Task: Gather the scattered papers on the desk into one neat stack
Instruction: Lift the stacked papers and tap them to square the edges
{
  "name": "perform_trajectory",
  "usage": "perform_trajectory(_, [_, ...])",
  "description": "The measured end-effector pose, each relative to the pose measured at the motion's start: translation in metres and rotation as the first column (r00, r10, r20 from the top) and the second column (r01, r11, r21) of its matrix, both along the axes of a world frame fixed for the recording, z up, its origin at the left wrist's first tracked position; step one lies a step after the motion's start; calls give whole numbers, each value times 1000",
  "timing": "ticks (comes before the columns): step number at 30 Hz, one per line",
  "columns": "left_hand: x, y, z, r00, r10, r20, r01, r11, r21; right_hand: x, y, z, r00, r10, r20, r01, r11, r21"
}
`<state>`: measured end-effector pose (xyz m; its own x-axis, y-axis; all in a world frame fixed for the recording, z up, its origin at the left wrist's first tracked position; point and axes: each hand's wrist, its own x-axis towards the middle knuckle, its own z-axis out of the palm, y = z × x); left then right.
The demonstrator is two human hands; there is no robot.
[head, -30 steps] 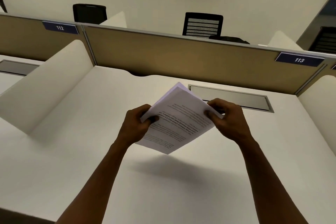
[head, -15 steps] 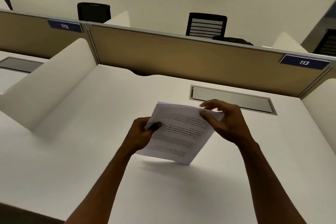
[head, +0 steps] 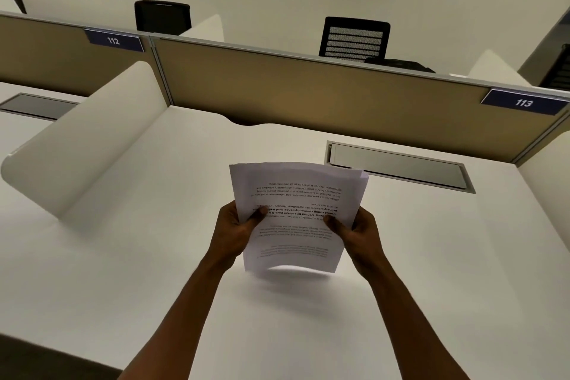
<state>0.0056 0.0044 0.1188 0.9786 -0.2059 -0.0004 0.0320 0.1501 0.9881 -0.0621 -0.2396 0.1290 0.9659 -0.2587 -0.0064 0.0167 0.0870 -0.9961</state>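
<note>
Above desk [head: 154, 256] | papers [head: 297, 216] – printed, edges uneven | left hand [head: 237, 231], right hand [head: 359, 233] – both gripping

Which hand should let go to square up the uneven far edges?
Probably the right hand: the papers fan out most at their far right corner. The left hand already pinches the opposite edge and can hold them.

We are in an open-plan office or study hall: our white desk [head: 123, 256] sits in a row of carrels split by tan fabric partition panels [head: 308, 95], with navy numbered seat plates [head: 522, 102], a grey metal cable hatch [head: 398, 166] and black mesh-backed office chairs [head: 354, 37] beyond.
</note>
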Motion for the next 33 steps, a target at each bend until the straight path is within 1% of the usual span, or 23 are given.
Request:
perform_trajectory(2, [1,2,-4,1000,-4,4,3,1000,26,-3,0,-6,1000,2,-16,-2,1000,-12])
perform_trajectory(6, [-1,-4,-23,999,9,-48,-1,989,150,-7,8,-28,993,-43,-109,37,998,-56])
perform_trajectory(8, [-3,-9,-28,999,22,-38,-14,981,192,-8,12,-29,992,-62,-113,53,996,-77])
perform_trajectory(11, [-5,-9,-26,999,51,11,-52,981,188,-8,9,-26,994,-63,-89,57,996,-76])
perform_trajectory(13, [-6,-7,-27,998,59,18,-62,980,191,-9,8,-27,994,-75,-85,67,994,-88])
perform_trajectory(17, [-9,-11,-32,998,62,-13,-58,975,216,-10,14,-38,989,-99,-107,90,992,-84])
perform_trajectory(21, [-11,-16,-31,997,73,13,-74,977,201,-8,14,-37,983,-148,-108,139,987,-85])
perform_trajectory(26, [-18,-19,-39,996,82,-16,-76,971,225,-14,15,-47,983,-139,-118,123,984,-128])
perform_trajectory(29, [-18,-19,-40,995,95,6,-94,971,220,-15,13,-47,983,-151,-103,137,982,-127])
perform_trajectory(33, [-23,-22,-41,997,71,-23,-63,969,237,-16,14,-50,980,-161,-113,145,979,-142])
